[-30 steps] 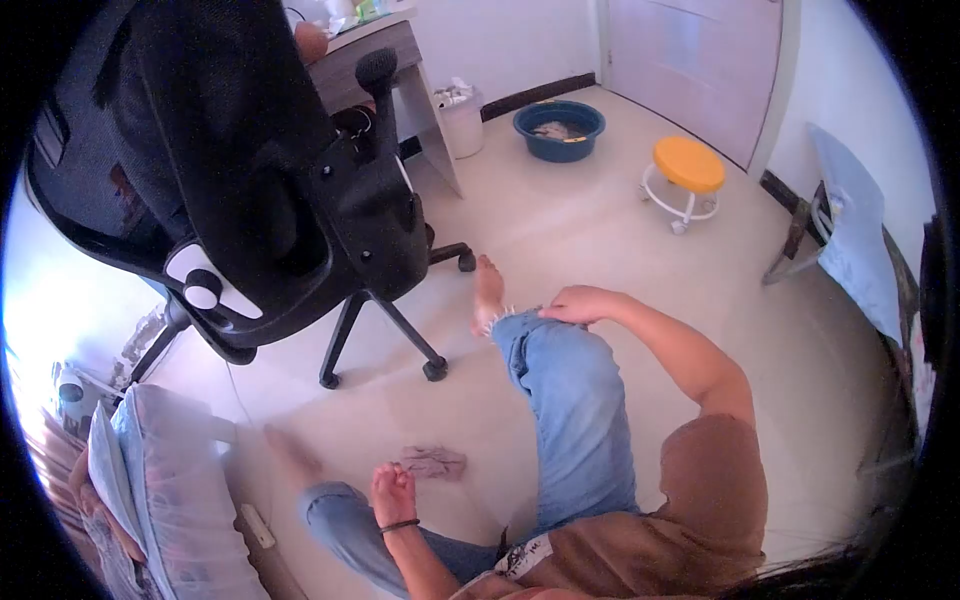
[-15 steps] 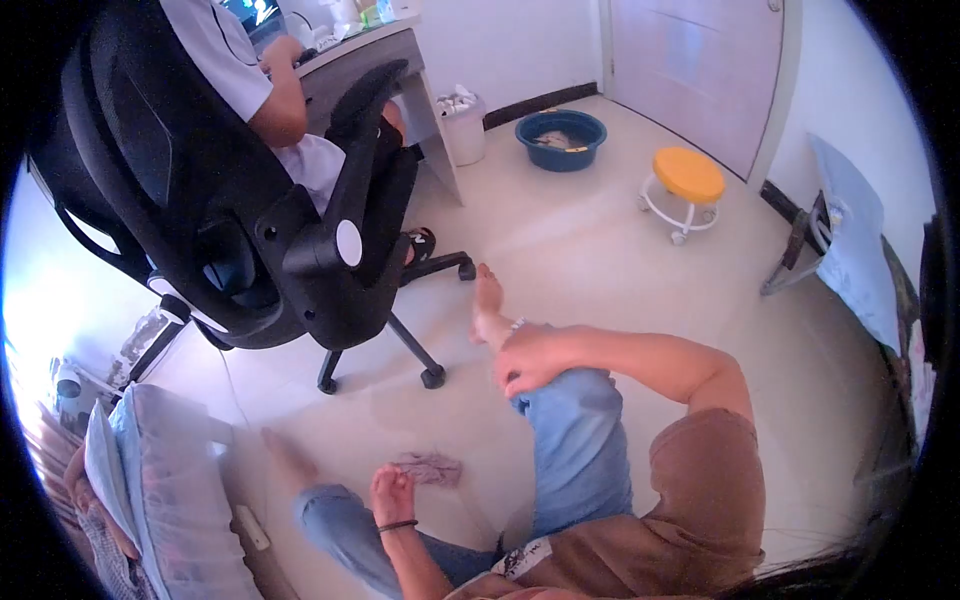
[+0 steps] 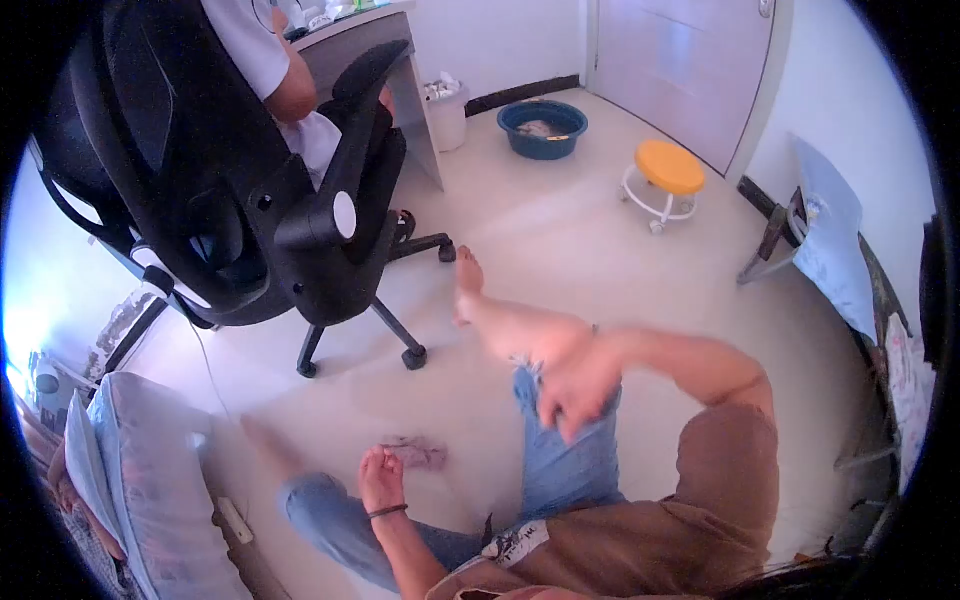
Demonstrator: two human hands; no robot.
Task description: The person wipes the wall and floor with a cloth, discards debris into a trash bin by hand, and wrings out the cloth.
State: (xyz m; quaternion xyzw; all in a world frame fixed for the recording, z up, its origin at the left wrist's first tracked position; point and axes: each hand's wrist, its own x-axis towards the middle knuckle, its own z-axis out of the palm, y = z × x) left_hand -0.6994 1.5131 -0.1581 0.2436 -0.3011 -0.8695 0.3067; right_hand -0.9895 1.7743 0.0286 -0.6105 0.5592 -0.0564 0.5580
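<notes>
My left hand point(image 3: 382, 480) is raised above my left thigh, its fingers curled in and nothing showing in them. A dark band circles that wrist. Just behind it on the floor lies a crumpled pinkish-grey cloth point(image 3: 420, 453), apart from the hand. My right hand point(image 3: 582, 385) is over my right knee, with its fingers smeared by motion, and I see no object in it. Below it, the rolled-up leg of my blue jeans point(image 3: 570, 440) bunches at the knee, and the bare shin stretches forward. Whether the right hand touches the knee is unclear.
A person sits in a black office chair point(image 3: 185, 170) at a desk point(image 3: 355, 50). Beyond are a white bin point(image 3: 450, 120), a teal basin point(image 3: 543, 145) holding something wet-looking, and a yellow wheeled stool point(image 3: 670, 168). A bed edge point(image 3: 160, 480) is at left; a cloth-draped chair point(image 3: 835, 250) at right.
My right hand has moved from the shin below the knee back toward me, over the knee. My left hand stays curled. The view has shifted slightly.
</notes>
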